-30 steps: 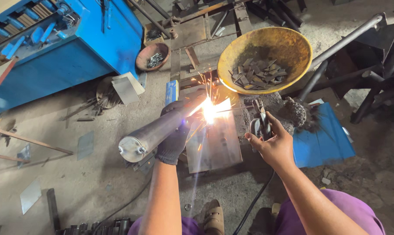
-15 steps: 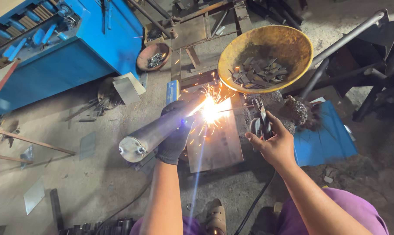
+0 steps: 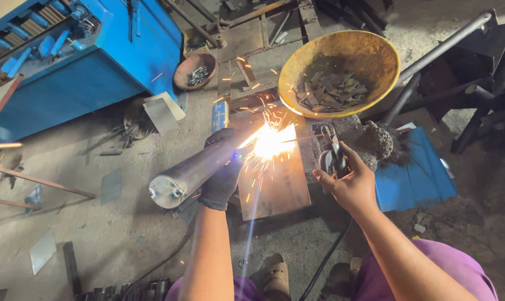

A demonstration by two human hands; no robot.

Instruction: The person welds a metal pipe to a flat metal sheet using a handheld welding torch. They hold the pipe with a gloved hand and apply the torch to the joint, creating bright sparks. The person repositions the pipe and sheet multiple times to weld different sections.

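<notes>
Left grip, dark-gloved, wrapped around long grey steel pipe, capped end toward 8 o'clock. Right grip, bare, clamped on black welding electrode holder; rod tip sparking at pipe's far end above flat rusty steel plate. At 1 o'clock, yellow metal bowl of scrap pieces. Blue flat sheet at 3 o'clock.

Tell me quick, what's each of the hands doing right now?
Left hand: gloved, closed around the grey metal cylinder.
Right hand: bare, closed on the dark welding electrode holder.
</notes>
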